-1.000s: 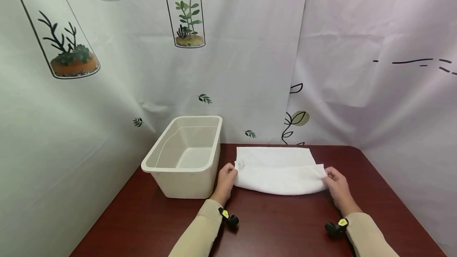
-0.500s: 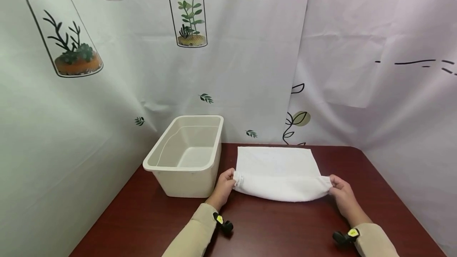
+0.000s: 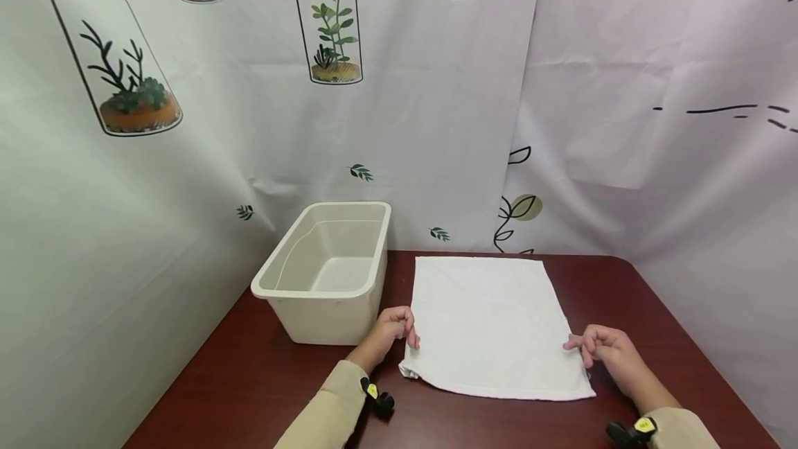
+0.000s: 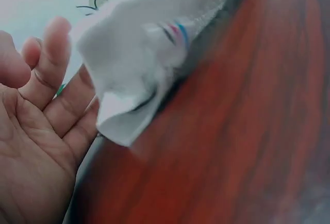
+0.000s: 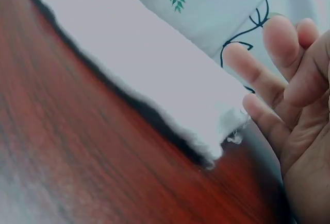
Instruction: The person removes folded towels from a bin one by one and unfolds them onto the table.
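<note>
A white towel [image 3: 486, 324] lies spread on the dark red table, its near edge toward the person. At its near left corner, a small striped tag shows, blurred in the left wrist view beside the towel's corner [image 4: 118, 90]. My left hand [image 3: 389, 331] is at the towel's left edge, fingers loosely bent and holding nothing. Over at the right edge is my right hand [image 3: 611, 352], its fingertips right at the cloth. In the right wrist view, the towel's frayed corner [image 5: 216, 136] hangs by the fingers [image 5: 263, 118], with no cloth pinched between them.
A cream plastic tub [image 3: 330, 317] with nothing inside stands left of the towel, close to my left hand. The dark red table [image 3: 492, 428] runs to a white printed curtain [image 3: 436, 137] behind and at both sides.
The towel's folded-up near part has come down toward the person, and the towel now lies unfolded. Both hands have moved nearer the person and let go of its corners.
</note>
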### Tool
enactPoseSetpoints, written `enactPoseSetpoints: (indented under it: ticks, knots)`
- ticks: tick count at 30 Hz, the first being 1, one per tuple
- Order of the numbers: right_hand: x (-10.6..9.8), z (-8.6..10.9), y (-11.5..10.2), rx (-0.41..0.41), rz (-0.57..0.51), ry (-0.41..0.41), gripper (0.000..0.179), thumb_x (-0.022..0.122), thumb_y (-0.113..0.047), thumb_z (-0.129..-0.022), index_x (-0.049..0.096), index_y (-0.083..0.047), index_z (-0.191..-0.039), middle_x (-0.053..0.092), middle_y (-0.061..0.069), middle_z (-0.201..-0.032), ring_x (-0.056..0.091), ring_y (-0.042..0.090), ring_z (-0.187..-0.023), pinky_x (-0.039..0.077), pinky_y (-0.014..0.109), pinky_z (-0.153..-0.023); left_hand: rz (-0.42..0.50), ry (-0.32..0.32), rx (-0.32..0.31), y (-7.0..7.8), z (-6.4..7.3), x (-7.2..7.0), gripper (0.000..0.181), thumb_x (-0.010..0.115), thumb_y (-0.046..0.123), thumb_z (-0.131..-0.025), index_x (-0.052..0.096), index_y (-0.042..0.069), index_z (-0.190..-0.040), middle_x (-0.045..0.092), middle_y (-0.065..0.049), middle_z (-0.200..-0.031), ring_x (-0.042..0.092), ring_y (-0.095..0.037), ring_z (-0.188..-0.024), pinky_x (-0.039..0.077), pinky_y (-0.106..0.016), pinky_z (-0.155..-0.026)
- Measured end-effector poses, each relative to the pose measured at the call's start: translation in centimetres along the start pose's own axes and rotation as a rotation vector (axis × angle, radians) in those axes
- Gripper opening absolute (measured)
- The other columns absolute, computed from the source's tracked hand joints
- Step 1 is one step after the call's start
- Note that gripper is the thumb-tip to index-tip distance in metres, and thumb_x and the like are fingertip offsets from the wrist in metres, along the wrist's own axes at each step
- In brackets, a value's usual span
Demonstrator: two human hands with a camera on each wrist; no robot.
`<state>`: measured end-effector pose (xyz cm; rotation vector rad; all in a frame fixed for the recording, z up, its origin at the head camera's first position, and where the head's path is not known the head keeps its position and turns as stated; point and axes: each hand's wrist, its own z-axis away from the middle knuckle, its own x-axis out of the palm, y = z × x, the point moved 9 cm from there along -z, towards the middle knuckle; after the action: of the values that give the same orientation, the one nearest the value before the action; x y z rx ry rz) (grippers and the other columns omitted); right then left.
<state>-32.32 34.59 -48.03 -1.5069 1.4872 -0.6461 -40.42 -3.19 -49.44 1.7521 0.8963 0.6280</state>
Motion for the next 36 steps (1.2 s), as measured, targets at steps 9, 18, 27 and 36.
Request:
enactPoseSetpoints:
  ticks: [9,18,27,36]
  knots:
    - [0.5,-3.7,-1.3,0.080,0.192,0.100,0.012,0.050,0.008,-0.099,0.060,0.010,-0.094,0.073,0.008,-0.081,0.070,0.008,-0.081,0.051,0.016,-0.077,-0.526,0.198,-0.227,3.2,-3.2,0.6,0.011,0.051,0.001,-0.093,0.062,0.001,-0.088,0.069,-0.009,-0.080,0.065,-0.015,-0.074,0.054,-0.031,-0.070]
    - [4.9,-10.9,0.9,0.328,0.581,0.069,0.037,0.058,-0.014,-0.100,0.059,0.002,-0.133,0.066,0.022,-0.126,0.060,0.041,-0.120,0.048,0.054,-0.100,-1.032,0.244,-0.296,2.7,-8.3,4.5,0.038,0.054,0.019,-0.097,0.066,0.016,-0.133,0.064,-0.005,-0.135,0.058,-0.025,-0.128,0.046,-0.041,-0.105]
    - [8.9,-10.9,6.7,0.465,0.763,-0.048,0.062,0.053,-0.031,-0.103,0.037,0.002,-0.153,0.029,0.030,-0.158,0.019,0.050,-0.148,0.013,0.061,-0.119,-1.317,0.137,-0.346,-4.7,-7.2,4.2,0.054,0.037,0.043,-0.106,0.043,0.021,-0.155,0.032,-0.017,-0.162,0.023,-0.037,-0.151,0.022,-0.051,-0.121]
    - [5.9,-8.3,7.8,0.475,1.011,-0.070,0.084,0.039,-0.066,-0.100,0.034,-0.002,-0.156,0.018,0.033,-0.161,0.009,0.055,-0.147,0.004,0.068,-0.117,-1.363,0.138,-0.466,-5.6,-6.0,3.1,0.065,0.027,0.061,-0.104,0.030,0.029,-0.160,0.014,-0.009,-0.169,0.007,-0.030,-0.155,0.009,-0.050,-0.123]
